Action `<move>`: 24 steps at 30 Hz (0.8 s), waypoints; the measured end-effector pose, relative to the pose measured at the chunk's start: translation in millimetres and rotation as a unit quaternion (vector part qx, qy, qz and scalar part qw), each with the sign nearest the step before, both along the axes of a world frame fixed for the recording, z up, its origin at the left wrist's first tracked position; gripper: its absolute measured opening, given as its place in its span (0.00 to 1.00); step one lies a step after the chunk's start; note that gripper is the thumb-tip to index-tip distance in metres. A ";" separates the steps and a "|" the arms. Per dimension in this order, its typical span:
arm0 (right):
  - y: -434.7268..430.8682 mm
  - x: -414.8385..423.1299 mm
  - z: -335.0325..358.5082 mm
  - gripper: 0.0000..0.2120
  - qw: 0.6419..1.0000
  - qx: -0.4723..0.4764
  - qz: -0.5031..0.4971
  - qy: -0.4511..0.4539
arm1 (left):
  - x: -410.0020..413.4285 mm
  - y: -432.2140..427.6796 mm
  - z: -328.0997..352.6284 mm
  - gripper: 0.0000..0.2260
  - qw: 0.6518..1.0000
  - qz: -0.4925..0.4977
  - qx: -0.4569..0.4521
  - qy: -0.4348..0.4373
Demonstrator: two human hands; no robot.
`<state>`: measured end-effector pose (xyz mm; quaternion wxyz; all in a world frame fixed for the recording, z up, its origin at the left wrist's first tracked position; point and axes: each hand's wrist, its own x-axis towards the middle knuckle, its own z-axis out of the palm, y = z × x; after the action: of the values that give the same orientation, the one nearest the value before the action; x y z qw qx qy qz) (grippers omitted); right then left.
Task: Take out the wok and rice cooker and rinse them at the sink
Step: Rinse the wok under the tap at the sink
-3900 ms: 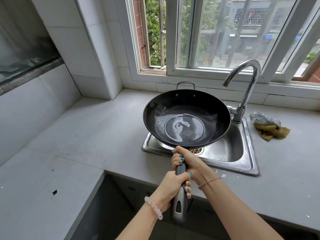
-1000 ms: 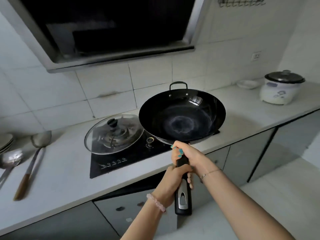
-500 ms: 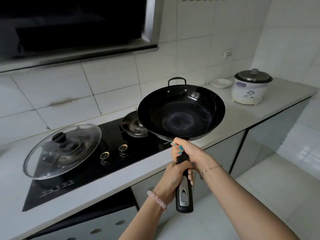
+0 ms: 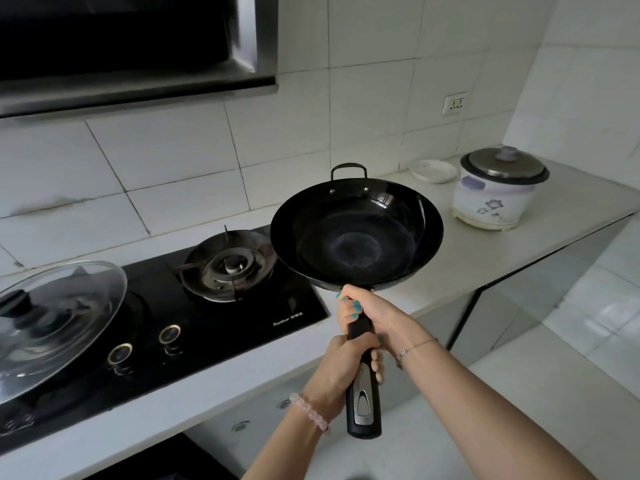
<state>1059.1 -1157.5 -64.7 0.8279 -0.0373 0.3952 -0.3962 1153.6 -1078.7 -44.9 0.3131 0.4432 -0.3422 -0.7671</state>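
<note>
I hold a black wok [image 4: 356, 233] level in the air, over the counter edge just right of the gas stove [image 4: 194, 323]. My right hand [image 4: 372, 313] grips the long black handle close to the bowl. My left hand [image 4: 341, 365] grips the same handle lower down, thumb over the top. The wok's inside looks bare and shiny. A white rice cooker [image 4: 495, 192] with a metal lid stands on the counter at the far right, apart from the wok.
The stove's right burner [image 4: 230, 265] is bare; a glass lid [image 4: 52, 323] covers the left one. A small white dish [image 4: 433, 170] lies behind the rice cooker. A range hood [image 4: 138, 46] hangs above. The white counter [image 4: 485, 258] ends at right, with tiled floor beyond.
I have carried the wok from the sink to the stove side. In the last second the view swung right, so the bare burner and rice cooker came closer; both hands kept their grip.
</note>
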 end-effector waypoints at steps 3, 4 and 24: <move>-28.4 -11.8 -9.0 0.18 1.000 0.002 0.009 0.010 | -11.9 -29.0 -10.3 0.09 1.000 0.008 0.003 -0.002; -38.8 -15.2 -11.5 0.18 1.000 0.005 0.009 0.013 | -15.5 -39.8 -14.0 0.09 1.000 0.011 0.004 0.001; -213.2 -53.3 -46.9 0.17 0.996 0.065 0.059 -0.011 | -60.8 -207.9 -37.9 0.09 0.997 0.058 0.048 -0.022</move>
<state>1005.8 -1370.7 -111.7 0.8545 -0.0019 0.4087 -0.3207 1092.9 -1286.6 -82.8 0.3275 0.4938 -0.2858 -0.7532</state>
